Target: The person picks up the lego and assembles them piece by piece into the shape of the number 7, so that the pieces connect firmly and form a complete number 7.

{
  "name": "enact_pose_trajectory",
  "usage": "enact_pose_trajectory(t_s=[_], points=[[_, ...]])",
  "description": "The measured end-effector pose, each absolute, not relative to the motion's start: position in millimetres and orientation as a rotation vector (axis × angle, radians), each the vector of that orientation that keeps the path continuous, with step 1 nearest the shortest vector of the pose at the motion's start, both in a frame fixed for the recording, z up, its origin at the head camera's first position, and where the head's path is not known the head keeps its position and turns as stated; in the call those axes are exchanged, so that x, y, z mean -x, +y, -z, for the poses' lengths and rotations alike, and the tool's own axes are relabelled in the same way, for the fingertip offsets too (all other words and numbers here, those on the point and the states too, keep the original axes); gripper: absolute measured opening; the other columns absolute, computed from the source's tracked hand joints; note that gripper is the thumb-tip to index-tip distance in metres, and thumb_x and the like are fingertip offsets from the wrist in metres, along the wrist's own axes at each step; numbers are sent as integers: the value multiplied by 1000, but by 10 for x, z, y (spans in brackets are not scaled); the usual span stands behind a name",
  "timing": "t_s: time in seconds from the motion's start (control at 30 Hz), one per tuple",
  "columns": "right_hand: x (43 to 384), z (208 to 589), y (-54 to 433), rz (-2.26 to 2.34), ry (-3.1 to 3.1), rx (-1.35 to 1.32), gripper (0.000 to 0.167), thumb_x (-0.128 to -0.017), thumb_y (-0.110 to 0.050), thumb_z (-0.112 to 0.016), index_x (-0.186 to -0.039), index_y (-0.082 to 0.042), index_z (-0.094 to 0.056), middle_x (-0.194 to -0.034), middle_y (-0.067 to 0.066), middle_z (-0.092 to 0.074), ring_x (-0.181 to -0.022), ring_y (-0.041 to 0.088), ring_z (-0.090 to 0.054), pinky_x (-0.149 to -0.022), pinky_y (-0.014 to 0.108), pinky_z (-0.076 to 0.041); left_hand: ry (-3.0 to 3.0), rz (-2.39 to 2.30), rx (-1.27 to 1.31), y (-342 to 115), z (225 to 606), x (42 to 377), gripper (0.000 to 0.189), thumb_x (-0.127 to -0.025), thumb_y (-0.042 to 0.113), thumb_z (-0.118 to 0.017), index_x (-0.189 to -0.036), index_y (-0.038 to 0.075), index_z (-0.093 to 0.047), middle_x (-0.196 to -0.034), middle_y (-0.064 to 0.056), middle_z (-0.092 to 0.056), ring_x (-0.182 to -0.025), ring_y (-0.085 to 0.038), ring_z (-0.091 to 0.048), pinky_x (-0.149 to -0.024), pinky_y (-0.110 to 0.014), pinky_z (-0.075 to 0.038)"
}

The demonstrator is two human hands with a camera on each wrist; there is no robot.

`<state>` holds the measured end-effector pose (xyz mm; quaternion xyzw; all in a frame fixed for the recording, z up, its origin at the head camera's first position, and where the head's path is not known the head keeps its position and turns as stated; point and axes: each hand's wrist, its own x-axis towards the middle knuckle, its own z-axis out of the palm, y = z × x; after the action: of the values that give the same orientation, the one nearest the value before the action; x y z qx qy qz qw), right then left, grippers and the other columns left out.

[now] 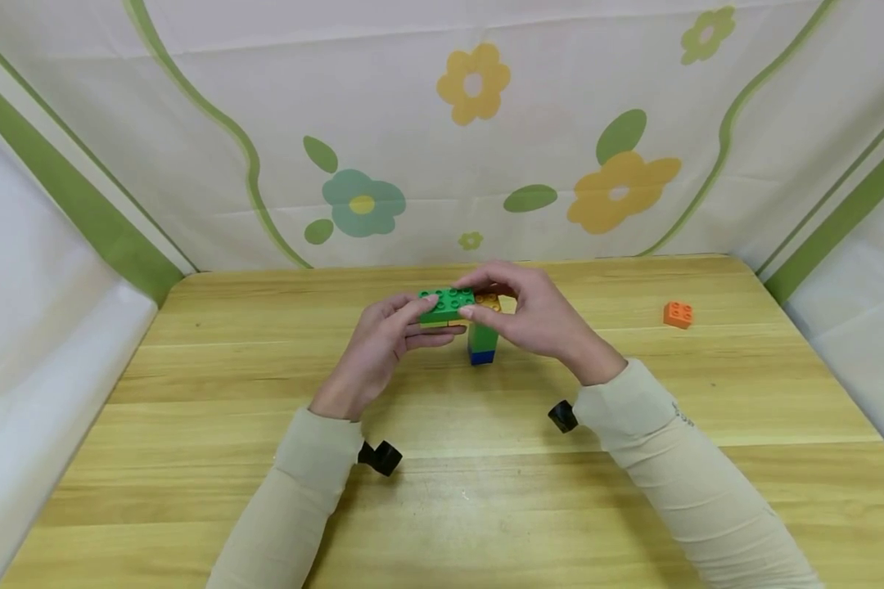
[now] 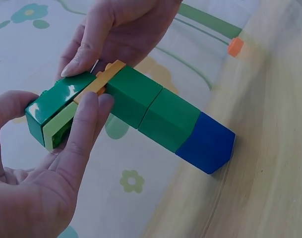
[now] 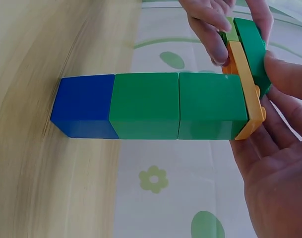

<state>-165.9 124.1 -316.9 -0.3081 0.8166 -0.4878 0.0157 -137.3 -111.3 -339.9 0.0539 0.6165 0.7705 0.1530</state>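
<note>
Left hand and right hand pinching green brick between them; it's overhanging tower leftward, long axis running level, left-right.

I record solid blue on the lowest brick. Above it, the middle brick and the upper brick are plain green. The plate over them is orange-yellow. The topmost brick is green; the piece beneath it, pale lime green. The lone brick is bright orange. The table is yellowish, with streaked wood grain. The cloth is white, printed with orange-yellow flowers, a yellow-centred teal flower, green leaves and wavy green lines. My sleeves are beige.
</note>
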Motion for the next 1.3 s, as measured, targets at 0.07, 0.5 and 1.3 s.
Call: enact_pose_trajectory(t_s=[0.07,0.5,1.3], points=[[1662,3175,1258,1510,2552,970,29,-98,-16,-81,-127,-16,-77,-129,2,-75,-115,20,-71,-107,46,-58,1766,-2209,-147,-1110,3395,1371,40,-110,28,-63,-129,-7,-62,-128,-19,-74,-102,-24,-83,-98,-41,-65],[1667,3201,1294,1441,2604,1150,42,-90,-3,-87,-130,-11,-77,-128,6,-77,-111,21,-72,-100,47,-61,1769,-2184,-110,-1132,3375,1349,41,-110,30,-63,-130,-6,-63,-134,-21,-72,-103,-22,-82,-103,-41,-63],[1643,3256,1278,1492,2571,1056,32,-105,-12,-71,-137,-14,-75,-136,6,-75,-119,22,-73,-104,46,-60,1663,-2285,13,-1105,3404,1314,36,-108,25,-67,-125,-7,-62,-139,-19,-68,-105,-23,-82,-100,-33,-63]])
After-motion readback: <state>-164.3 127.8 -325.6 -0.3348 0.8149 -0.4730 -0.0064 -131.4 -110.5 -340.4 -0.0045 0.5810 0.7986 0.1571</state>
